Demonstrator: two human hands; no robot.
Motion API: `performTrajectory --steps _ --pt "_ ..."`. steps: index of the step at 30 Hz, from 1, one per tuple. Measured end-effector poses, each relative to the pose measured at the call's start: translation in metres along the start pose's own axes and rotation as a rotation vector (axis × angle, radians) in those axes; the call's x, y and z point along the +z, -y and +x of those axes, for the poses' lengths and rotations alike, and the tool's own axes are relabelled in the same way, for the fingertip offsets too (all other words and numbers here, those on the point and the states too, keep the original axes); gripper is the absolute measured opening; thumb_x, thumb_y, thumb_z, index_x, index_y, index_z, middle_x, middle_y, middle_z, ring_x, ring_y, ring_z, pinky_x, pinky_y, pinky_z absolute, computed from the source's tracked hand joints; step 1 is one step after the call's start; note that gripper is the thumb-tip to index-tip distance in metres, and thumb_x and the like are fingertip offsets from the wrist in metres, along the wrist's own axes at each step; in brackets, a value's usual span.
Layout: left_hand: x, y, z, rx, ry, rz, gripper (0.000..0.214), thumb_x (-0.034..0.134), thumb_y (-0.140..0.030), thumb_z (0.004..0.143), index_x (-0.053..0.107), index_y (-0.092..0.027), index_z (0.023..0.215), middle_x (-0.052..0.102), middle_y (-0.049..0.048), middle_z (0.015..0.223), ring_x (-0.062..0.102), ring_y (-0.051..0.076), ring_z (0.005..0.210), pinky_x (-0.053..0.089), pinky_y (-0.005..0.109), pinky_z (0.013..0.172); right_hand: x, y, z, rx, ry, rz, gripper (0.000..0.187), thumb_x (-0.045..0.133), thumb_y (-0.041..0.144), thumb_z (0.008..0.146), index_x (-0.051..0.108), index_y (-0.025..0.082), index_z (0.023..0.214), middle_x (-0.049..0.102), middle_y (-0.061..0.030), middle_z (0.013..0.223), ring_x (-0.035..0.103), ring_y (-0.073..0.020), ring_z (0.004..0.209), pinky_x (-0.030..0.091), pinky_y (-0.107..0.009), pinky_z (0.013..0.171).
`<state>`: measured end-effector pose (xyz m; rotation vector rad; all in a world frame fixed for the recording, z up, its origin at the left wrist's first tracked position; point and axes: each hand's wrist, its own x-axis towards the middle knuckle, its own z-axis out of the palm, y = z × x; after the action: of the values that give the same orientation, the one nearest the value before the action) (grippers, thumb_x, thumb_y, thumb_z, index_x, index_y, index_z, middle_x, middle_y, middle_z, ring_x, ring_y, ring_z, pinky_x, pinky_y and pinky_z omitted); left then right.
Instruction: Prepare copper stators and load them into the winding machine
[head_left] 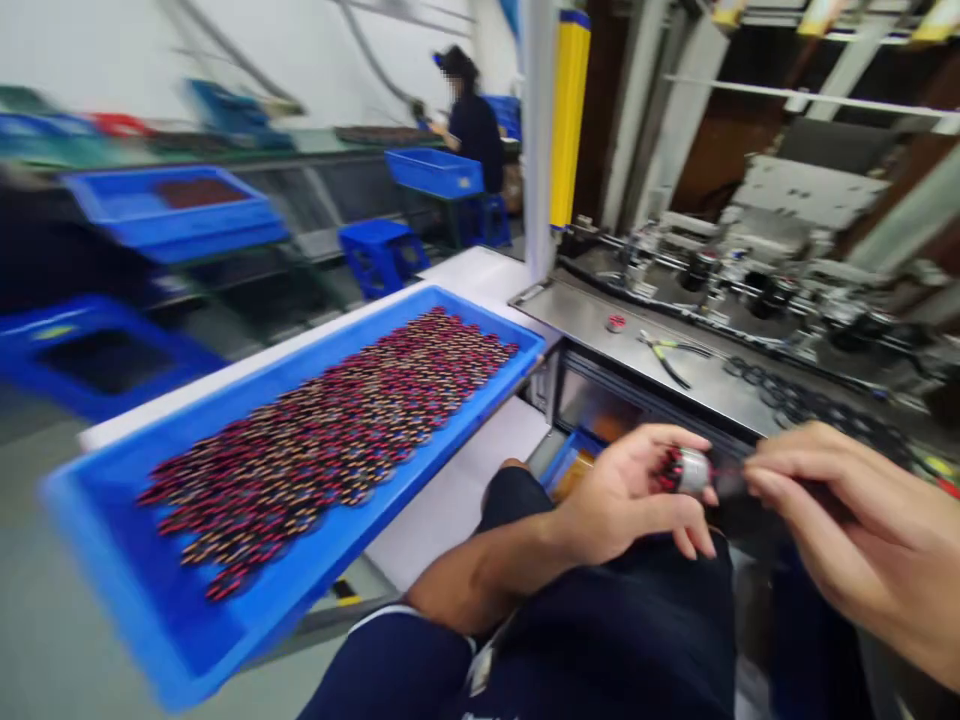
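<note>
1. Head view, near right: the left hand (619, 500) is curling part-closed around a silver-banded part (693, 472). Thumb is lying on the near side, fingers on the far side; the part is sitting between them above the lap, dark red and black showing at its left end.
2. The right hand (847, 510) is hovering just right of the part, fingers bent, thumb close to the forefinger. Blur is hiding the tips; cannot tell whether they are pinching anything thin.
3. Judging the step as two-handed handling of this part: the left hand should be doing the steadying, gripping the band rather than pressing the red and black end.
4. The right hand should probably be working lightly, fingertips staying near the part; a sideways tug would be risking a twist.
5. Left: a blue tray (135, 565) is carrying dense rows of red, black and tan parts (337, 410). The left elbow should be staying clear of its near rim.
6. Far right: pliers (660, 348) and black rings (765, 390) are lying on the metal worktop (574, 308).
</note>
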<state>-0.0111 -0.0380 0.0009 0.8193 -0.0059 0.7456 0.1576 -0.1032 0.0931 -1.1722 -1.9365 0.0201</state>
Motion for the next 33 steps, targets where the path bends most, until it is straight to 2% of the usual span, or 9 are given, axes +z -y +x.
performTrajectory --steps 3,7,11,13,14,17,21,27,33 --pt "0.007 -0.007 -0.002 0.168 -0.163 0.061 0.046 0.087 -0.018 0.069 0.058 -0.027 0.104 0.066 -0.0001 0.108 0.073 0.019 0.098 0.058 0.029 0.085 0.002 0.005 0.007 0.038 0.01 -0.054 0.014 0.062 0.011 0.092 0.065 0.021 0.083 0.069 -0.002 0.073 0.065 -0.0139 0.064 0.052 -0.026 0.059" --pt "0.009 -0.01 0.004 0.198 -0.182 0.004 0.05 0.087 -0.037 0.07 0.058 -0.03 0.109 0.067 0.0023 0.126 0.059 0.025 0.128 0.049 0.038 0.105 0.0 0.003 0.01 0.063 0.024 0.077 0.015 0.059 0.014 0.094 0.065 0.02 0.081 0.067 -0.0021 0.072 0.063 -0.0147 0.063 0.053 -0.027 0.06" --pt "0.001 -0.005 0.015 -0.31 0.134 -0.06 0.067 0.054 -0.074 0.083 0.067 -0.012 0.102 0.076 0.015 0.095 0.074 0.024 0.088 0.058 0.032 0.075 -0.003 0.0 0.009 0.007 0.074 0.116 0.016 0.058 0.012 0.094 0.065 0.019 0.081 0.066 -0.0016 0.071 0.063 -0.0131 0.062 0.051 -0.025 0.058" --pt "-0.003 -0.001 0.016 -0.476 0.252 -0.054 0.073 0.045 -0.076 0.086 0.069 -0.007 0.089 0.074 0.0153 0.079 0.073 0.022 0.067 0.056 0.028 0.059 -0.004 -0.002 0.007 0.014 0.075 0.106 0.015 0.059 0.012 0.094 0.067 0.019 0.083 0.068 -0.0024 0.074 0.064 -0.0131 0.063 0.052 -0.025 0.059" --pt "-0.004 0.0 0.016 -0.478 0.246 -0.046 0.069 0.048 -0.072 0.088 0.069 -0.007 0.087 0.074 0.0143 0.077 0.072 0.021 0.062 0.055 0.027 0.055 -0.005 -0.003 0.006 0.016 0.068 0.098 0.014 0.06 0.012 0.093 0.067 0.019 0.084 0.069 -0.0028 0.076 0.065 -0.0135 0.065 0.053 -0.026 0.06" --pt "-0.003 0.002 0.012 -0.346 0.118 -0.033 0.048 0.06 -0.058 0.089 0.065 -0.011 0.102 0.074 0.0083 0.077 0.071 0.018 0.058 0.054 0.023 0.05 -0.006 -0.005 0.002 0.011 0.035 0.06 0.013 0.063 0.012 0.092 0.068 0.021 0.083 0.07 -0.0027 0.076 0.066 -0.0149 0.068 0.053 -0.026 0.062" --pt "0.003 0.003 0.007 -0.168 -0.011 0.026 0.048 0.072 -0.042 0.086 0.055 -0.02 0.125 0.071 0.0035 0.089 0.072 0.014 0.06 0.055 0.019 0.051 -0.007 -0.005 -0.001 0.02 -0.008 0.003 0.014 0.064 0.011 0.091 0.068 0.02 0.082 0.068 -0.0016 0.074 0.065 -0.0141 0.067 0.052 -0.025 0.061" --pt "0.007 0.009 0.007 0.206 -0.107 0.092 0.041 0.083 -0.012 0.074 0.06 -0.026 0.104 0.063 -0.0005 0.121 0.072 0.015 0.1 0.06 0.024 0.082 -0.004 -0.004 -0.001 0.021 -0.051 0.004 0.014 0.063 0.011 0.091 0.066 0.019 0.08 0.068 -0.0014 0.073 0.064 -0.013 0.065 0.052 -0.024 0.059" --pt "0.002 0.015 0.009 0.198 -0.107 0.13 0.045 0.087 -0.016 0.072 0.066 -0.023 0.111 0.072 0.0026 0.112 0.07 0.015 0.106 0.056 0.025 0.095 -0.001 -0.008 -0.001 -0.01 -0.033 0.07 0.013 0.063 0.01 0.092 0.067 0.016 0.082 0.068 -0.0027 0.074 0.065 -0.0124 0.066 0.052 -0.024 0.062"
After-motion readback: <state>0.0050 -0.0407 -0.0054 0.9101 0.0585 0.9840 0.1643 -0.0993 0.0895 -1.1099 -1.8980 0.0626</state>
